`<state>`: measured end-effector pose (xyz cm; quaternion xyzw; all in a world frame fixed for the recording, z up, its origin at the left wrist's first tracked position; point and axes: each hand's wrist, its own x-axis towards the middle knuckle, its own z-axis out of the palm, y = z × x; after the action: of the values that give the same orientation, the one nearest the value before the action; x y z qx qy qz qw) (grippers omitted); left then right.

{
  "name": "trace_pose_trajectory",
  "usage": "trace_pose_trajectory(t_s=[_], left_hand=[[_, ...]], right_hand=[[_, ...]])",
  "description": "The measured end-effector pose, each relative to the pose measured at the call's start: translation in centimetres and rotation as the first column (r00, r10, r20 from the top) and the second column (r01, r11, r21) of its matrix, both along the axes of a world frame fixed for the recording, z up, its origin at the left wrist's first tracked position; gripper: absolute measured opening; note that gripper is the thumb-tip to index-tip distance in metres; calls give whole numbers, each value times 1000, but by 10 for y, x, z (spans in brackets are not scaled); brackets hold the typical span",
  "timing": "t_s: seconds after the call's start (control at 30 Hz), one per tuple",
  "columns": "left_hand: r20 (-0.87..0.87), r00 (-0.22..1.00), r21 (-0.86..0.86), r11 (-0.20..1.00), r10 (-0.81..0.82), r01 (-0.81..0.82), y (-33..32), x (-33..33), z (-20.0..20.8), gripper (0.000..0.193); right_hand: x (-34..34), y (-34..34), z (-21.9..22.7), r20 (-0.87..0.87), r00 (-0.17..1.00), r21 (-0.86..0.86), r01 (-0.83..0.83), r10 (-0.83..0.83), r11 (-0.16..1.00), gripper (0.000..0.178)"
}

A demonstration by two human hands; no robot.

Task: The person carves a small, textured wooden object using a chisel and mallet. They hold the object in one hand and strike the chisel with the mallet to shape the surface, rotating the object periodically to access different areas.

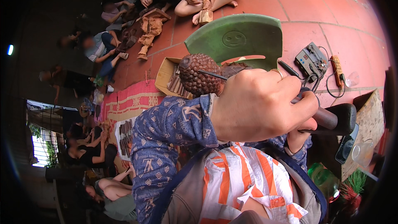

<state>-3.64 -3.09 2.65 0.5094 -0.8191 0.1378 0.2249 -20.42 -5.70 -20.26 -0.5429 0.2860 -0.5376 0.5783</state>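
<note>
My left hand [255, 103], ringed and in a blue patterned sleeve, is closed around a dark cylindrical tool handle [325, 119] with a thick black end. A thin dark blade [211, 74] emerges beyond the hand's back; whether it joins that handle is hidden. It crosses in front of a dark brown carved head [200, 74] covered in bumpy curls, whose lower part my hand covers. Below the handle, my right hand [295, 139] shows only partly. Its fingers are curled close under the black end, and what they grip cannot be made out.
Behind the carving is a green plastic chair [232, 31]. A cardboard box [164, 73] of tools stands left of it. At right lie a grey control box [311, 60] with cords, a power strip [338, 70] and a phone [347, 143]. Several people sit carving at the left and far side.
</note>
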Motion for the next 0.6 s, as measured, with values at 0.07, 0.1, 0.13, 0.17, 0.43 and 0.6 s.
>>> trace_pose_trajectory(t_s=[0.07, 0.1, 0.13, 0.17, 0.43, 0.6], left_hand=[[-25, 1000, -46, 999, 0, -1, -3, -1, 0, 34], [-43, 999, -79, 997, 11, -15, -4, 0, -5, 34], [-62, 998, -117, 993, 9, -16, -6, 0, -7, 34], [-38, 999, -99, 995, 15, -19, -6, 0, -5, 32], [-35, 999, -120, 992, 21, -25, -6, 1, -7, 32], [137, 985, -199, 971, -106, 133, -4, 1, -8, 24]], right_hand=[[-5, -5, -24, 140, 990, -9, 9, -8, 1000, 55], [-4, -9, -18, 70, 998, -73, 4, 1, 997, 47], [-5, -17, -4, -2, 1000, -141, 7, -7, 990, 39], [-6, -21, 4, -73, 997, -208, 5, -21, 978, 31], [-5, -18, -2, -85, 996, -72, 20, -26, 997, 43], [3, -20, 11, -52, 999, -27, -14, 13, 1000, 20]])
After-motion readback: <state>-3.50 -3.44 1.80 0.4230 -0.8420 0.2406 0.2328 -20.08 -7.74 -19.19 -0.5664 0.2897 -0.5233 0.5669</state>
